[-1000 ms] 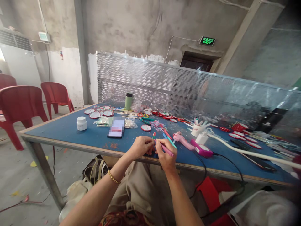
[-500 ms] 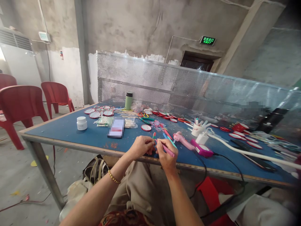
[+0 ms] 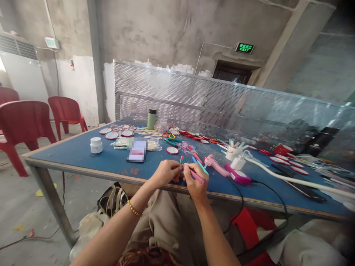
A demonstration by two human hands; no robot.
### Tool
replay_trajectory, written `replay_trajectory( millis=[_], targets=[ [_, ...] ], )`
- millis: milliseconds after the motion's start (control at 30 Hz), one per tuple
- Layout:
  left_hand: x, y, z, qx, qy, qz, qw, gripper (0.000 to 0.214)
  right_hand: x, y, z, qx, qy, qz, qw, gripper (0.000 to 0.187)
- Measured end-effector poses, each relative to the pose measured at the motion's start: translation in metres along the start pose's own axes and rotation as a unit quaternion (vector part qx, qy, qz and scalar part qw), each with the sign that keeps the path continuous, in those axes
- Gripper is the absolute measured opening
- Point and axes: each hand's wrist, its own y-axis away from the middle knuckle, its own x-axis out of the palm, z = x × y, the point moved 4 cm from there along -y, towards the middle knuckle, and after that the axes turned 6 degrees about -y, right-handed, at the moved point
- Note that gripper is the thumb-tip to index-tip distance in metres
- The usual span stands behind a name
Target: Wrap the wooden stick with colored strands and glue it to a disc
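Pinched shut on a thin pink stick (image 3: 197, 176) in the right hand (image 3: 195, 183), curled closed on a red-tipped stick (image 3: 181, 159) in the left hand (image 3: 166, 173) (lower part hidden), both over the near edge of the blue table (image 3: 111, 162): liable to slip lapward on any loosening.

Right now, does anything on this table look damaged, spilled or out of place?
Only small things. The blue table top is scuffed to orange patches near its front edge, left of the left hand. The right hand grips a pink stick. A black cable from the pink device droops over the edge. Nothing looks spilled.
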Motion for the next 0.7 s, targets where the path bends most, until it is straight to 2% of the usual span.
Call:
replay_trajectory(
  millis=[700],
  targets=[
    [0.0007,-0.0007,0.0018,0.008,0.008,0.001,1.0,0.027,-0.0009,-0.0002,0.0021,-0.014,-0.002,-0.007,1.0,0.016]
  ],
)
